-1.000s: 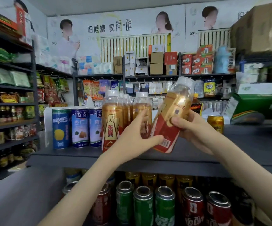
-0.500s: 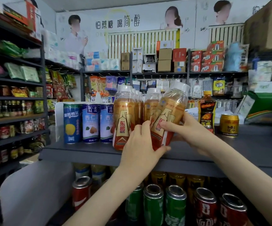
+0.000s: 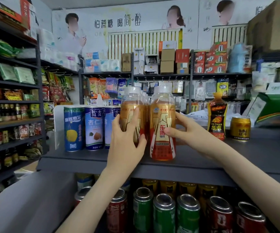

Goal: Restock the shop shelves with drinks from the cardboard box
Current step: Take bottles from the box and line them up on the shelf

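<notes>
1. Standing upright at the front of the dark grey metal shelf (image 3: 236,153), the amber plastic bottle with red-gold label (image 3: 162,118) is held by the right grip (image 3: 186,132).
2. Left grip (image 3: 127,142) clasps the neighbouring matching bottle (image 3: 129,105).
3. Recommended: press both flush, labels forward; release only once steady.

Small shop, stocked shelves (image 3: 253,153), drink cans (image 3: 163,214)

Poster (image 3: 117,22) reads 怕蔗糖 喝简醇; right bottle (image 3: 162,148) 东鹏特饮; dark bottle (image 3: 217,118) HI-TIGER.
</notes>
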